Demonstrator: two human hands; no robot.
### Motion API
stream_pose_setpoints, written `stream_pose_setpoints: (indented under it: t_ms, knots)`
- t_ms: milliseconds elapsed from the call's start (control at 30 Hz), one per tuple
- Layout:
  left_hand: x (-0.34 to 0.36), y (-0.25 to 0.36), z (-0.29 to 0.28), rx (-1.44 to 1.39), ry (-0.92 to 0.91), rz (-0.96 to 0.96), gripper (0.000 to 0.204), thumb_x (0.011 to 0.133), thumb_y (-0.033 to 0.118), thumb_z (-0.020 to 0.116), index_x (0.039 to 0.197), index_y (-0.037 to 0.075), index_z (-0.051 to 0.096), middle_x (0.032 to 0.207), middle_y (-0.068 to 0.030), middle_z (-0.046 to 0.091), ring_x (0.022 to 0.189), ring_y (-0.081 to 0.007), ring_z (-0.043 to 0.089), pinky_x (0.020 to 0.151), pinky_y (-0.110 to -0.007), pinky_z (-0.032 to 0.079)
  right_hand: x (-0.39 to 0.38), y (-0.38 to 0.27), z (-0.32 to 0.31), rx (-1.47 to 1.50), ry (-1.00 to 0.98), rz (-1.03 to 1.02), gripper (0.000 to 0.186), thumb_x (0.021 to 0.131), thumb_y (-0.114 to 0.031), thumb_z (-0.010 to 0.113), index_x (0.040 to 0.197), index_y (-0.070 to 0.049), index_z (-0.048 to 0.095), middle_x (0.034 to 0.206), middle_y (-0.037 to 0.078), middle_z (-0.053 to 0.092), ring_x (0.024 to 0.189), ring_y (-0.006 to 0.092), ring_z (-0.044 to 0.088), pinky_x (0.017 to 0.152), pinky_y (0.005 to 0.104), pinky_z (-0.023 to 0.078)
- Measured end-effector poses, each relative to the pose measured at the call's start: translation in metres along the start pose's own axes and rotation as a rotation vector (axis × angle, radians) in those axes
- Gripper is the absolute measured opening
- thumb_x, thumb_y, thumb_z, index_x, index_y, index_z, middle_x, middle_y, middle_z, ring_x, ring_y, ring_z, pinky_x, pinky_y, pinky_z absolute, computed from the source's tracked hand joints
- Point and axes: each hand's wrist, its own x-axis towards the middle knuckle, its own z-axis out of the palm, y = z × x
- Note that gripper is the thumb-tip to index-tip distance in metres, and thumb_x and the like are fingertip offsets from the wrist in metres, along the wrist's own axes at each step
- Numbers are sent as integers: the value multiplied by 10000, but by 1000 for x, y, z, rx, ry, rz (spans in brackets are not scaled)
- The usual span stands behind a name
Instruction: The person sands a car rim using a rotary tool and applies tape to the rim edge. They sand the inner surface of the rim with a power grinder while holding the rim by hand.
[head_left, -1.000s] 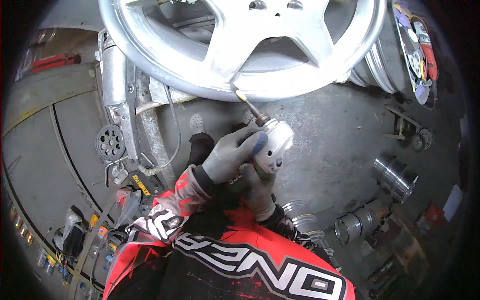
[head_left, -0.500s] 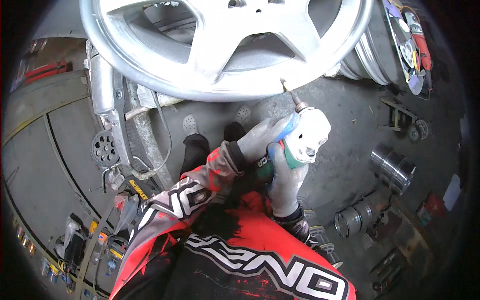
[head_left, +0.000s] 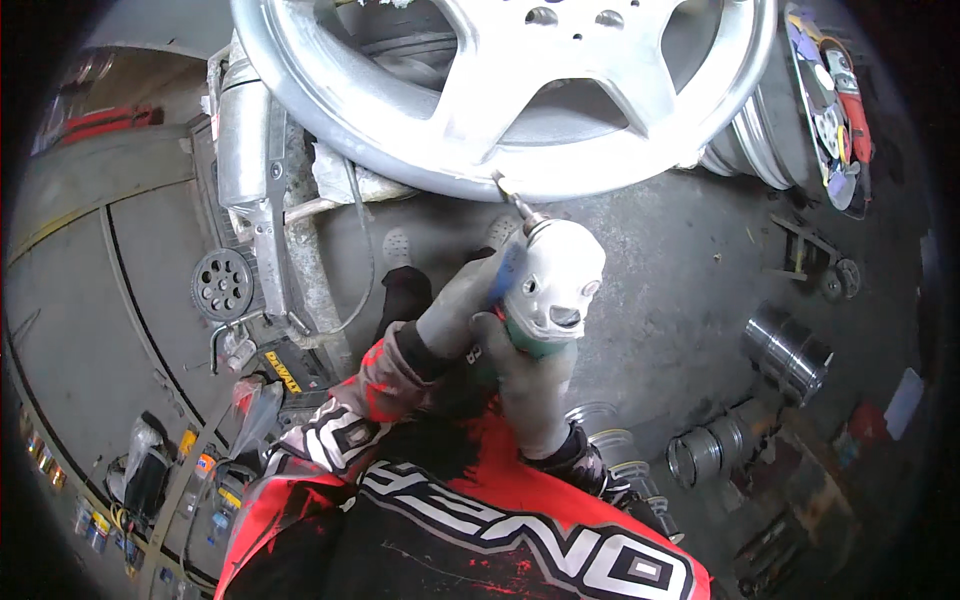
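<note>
A large silver alloy wheel (head_left: pixel 560 95) with broad spokes fills the top of the view. Both gloved hands are wrapped round a die grinder (head_left: pixel 556 275) with a white head and green body. My left hand (head_left: pixel 462 305), in a grey glove with blue at the fingers, grips it near the head. Lower on the body, my right hand (head_left: pixel 533 388) is closed round the green part. The grinder's narrow bit (head_left: pixel 507 187) points up at the wheel's near lip and appears to touch it. Fingers partly hide the green body.
A metal machine frame with a motor cylinder (head_left: pixel 245 145) and black pulley (head_left: pixel 222 285) stands left of the wheel. At the right lie a red angle grinder (head_left: pixel 848 105), shiny metal cylinders (head_left: pixel 788 352) and a small wheeled frame (head_left: pixel 800 248). A cable (head_left: pixel 366 240) hangs near my feet.
Both hands and the grinder have moved left along the wheel's lip, with the bit still at its edge. The whole wheel and machine appear shifted right in the view.
</note>
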Motion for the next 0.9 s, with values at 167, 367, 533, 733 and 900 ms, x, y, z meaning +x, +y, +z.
stream_pose_setpoints:
  t_ms: [167, 367, 533, 733, 900]
  knots:
    - [2, 4, -15, -35, -41, -71, 572, 1109, 452, 387, 1362, -30, 564, 1280, -53, 635, 1158, -124, 571, 1039, -306, 442, 1, 1, 0, 94, -65, 34, 430, 835, -6, 799, 1224, 21, 620, 1132, 93, 686, 1005, 178, 663, 897, 326, 532]
    - [23, -16, 0, 251, -87, 25, 519, 1095, 412, 428, 1306, -34, 592, 1236, -110, 650, 1128, -164, 592, 1018, -330, 457, 2, 26, -29, 238, 40, 219, 486, 818, -24, 810, 1251, 21, 596, 1168, 92, 666, 1043, 170, 641, 911, 329, 520]
    - [69, -53, 12, 385, -179, 14, 295, 971, 171, 570, 1193, -24, 575, 1122, -184, 646, 1060, -331, 630, 940, -393, 497, 24, 25, -48, 95, 213, 24, 390, 822, -39, 779, 1175, -2, 617, 1081, 65, 657, 974, 158, 634, 848, 327, 526]
    - [91, -57, 17, 412, -347, 190, 331, 978, 198, 587, 1229, -18, 582, 1186, -167, 645, 1122, -239, 617, 986, -371, 483, 26, 30, -57, 119, 263, 10, 422, 882, -27, 655, 1296, 11, 586, 1200, 73, 629, 1080, 166, 609, 954, 337, 484]
    - [57, -52, -10, 160, -205, -108, 462, 1068, 369, 512, 1273, -31, 621, 1173, -75, 665, 1075, -120, 593, 958, -298, 480, 10, 59, -34, 15, 219, -115, 415, 805, -9, 805, 1169, -2, 607, 1063, 64, 655, 942, 160, 638, 838, 321, 526]
